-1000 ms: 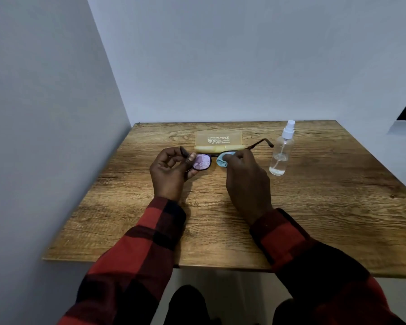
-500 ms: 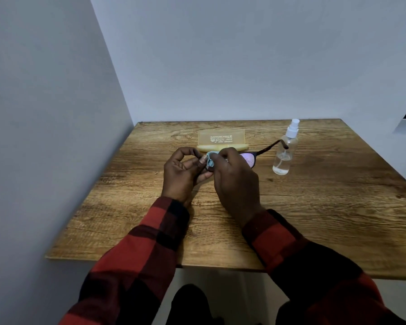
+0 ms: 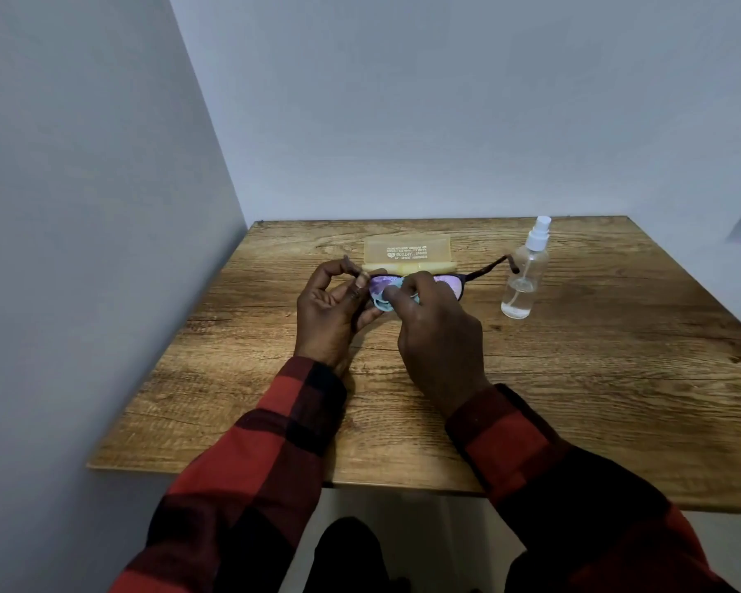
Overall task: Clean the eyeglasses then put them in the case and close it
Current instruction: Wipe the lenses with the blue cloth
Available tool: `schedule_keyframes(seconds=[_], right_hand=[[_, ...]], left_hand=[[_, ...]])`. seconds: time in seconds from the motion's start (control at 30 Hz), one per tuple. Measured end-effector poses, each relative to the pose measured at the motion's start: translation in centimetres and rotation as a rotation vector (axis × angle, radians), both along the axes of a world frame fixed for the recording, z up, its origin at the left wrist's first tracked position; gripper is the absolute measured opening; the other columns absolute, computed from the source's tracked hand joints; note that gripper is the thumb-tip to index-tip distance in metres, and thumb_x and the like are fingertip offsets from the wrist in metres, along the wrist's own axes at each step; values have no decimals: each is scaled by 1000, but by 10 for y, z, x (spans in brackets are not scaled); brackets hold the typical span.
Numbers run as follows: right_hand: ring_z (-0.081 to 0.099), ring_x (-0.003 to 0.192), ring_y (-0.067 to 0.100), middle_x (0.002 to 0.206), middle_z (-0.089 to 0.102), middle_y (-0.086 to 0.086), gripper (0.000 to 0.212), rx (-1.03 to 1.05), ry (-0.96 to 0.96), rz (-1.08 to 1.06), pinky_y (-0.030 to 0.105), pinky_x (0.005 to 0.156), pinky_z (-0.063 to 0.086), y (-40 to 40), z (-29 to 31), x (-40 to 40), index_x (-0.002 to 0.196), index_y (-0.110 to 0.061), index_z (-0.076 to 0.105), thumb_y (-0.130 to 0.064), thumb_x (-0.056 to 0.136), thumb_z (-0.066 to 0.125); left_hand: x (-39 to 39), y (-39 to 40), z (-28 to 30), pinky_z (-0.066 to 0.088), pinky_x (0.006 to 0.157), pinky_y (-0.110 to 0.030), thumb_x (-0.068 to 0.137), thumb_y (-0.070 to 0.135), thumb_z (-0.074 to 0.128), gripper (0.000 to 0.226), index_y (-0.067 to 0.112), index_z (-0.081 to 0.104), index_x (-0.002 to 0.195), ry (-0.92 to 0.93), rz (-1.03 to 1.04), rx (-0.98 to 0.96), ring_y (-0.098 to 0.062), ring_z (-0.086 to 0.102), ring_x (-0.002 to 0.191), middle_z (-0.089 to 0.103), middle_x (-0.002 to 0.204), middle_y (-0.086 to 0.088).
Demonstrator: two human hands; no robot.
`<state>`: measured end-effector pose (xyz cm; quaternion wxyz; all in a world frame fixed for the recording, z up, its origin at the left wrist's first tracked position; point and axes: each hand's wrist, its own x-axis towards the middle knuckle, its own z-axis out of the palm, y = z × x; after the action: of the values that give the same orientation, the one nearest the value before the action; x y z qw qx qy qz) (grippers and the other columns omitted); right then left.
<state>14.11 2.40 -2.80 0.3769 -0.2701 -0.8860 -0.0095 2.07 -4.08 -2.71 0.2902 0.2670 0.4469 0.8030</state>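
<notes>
Dark-framed eyeglasses (image 3: 450, 281) with purple-tinted lenses are held just above the wooden table (image 3: 595, 378). My left hand (image 3: 332, 318) pinches the frame's left end between thumb and fingers. My right hand (image 3: 435, 331) presses a small light-blue cloth (image 3: 383, 302) against the left lens. The right temple arm sticks out towards the spray bottle. Behind the hands lies the yellow translucent glasses case (image 3: 407, 250), open, its lid flat on the table with printed text facing up.
A clear spray bottle (image 3: 522, 276) with a white nozzle stands to the right of the glasses, close to the temple tip. Walls close off the table's left and far sides. The table's front edge runs under my forearms.
My right hand with the cloth has moved from the right lens across to the left lens. The glasses have shifted slightly to the right, their temple now reaching the bottle.
</notes>
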Motion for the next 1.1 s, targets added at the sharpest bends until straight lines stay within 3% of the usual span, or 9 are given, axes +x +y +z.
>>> schedule_keyframes(seconds=[0.23, 0.4, 0.53, 0.73, 0.83, 0.93, 1.1], right_hand=[[62, 83, 29, 102, 64, 6, 31, -43, 37, -93, 29, 48, 39, 2, 1, -6, 112, -14, 69, -17, 91, 46], [64, 91, 25, 108, 62, 1, 35, -104, 55, 39, 27, 53, 36, 1, 1, -9, 122, -19, 67, -20, 95, 45], [64, 91, 22, 106, 63, -3, 33, -121, 56, 141, 29, 50, 43, 3, 1, -4, 120, -21, 69, -17, 93, 49], [62, 84, 26, 99, 64, 3, 41, 15, 38, 65, 30, 45, 43, 4, 0, 3, 113, -17, 71, -14, 86, 41], [63, 85, 29, 100, 64, 6, 37, 8, 66, -1, 32, 47, 45, 2, -1, -1, 114, -13, 70, -15, 90, 41], [64, 91, 27, 103, 65, 2, 33, -152, 166, 37, 34, 53, 51, 6, 1, -5, 116, -18, 71, -17, 95, 45], [68, 103, 16, 110, 72, -1, 23, -530, 520, 191, 39, 83, 57, 17, 4, -7, 114, -15, 74, -12, 97, 58]], left_hand=[[3, 0, 2, 63, 70, -28, 83, 14, 72, 19, 15, 58, 96, 18, -66, 17, -23, 77, 88, 75, 106, -20], [2, 0, 1, 62, 65, -27, 99, 0, 60, 14, 13, 58, 100, 4, -70, 3, -22, 76, 81, 76, 90, -16], [3, -1, 2, 62, 63, -28, 101, 1, 58, 11, 12, 58, 103, 11, -44, -1, -22, 77, 79, 79, 88, -13], [5, -2, 4, 62, 62, -28, 101, -1, 57, 12, 10, 57, 104, -1, -58, -2, -20, 77, 75, 79, 84, -13], [4, -1, 2, 65, 68, -32, 97, 4, 63, 11, 12, 59, 104, 2, -62, -22, -25, 77, 80, 78, 94, -19], [3, 0, -1, 63, 78, -38, 88, 13, 71, 17, 14, 61, 103, 6, -58, -27, -30, 76, 88, 76, 99, -23], [0, 2, -2, 64, 65, -28, 96, -4, 63, 17, 13, 59, 93, 13, -42, -55, -24, 77, 78, 77, 90, -21]])
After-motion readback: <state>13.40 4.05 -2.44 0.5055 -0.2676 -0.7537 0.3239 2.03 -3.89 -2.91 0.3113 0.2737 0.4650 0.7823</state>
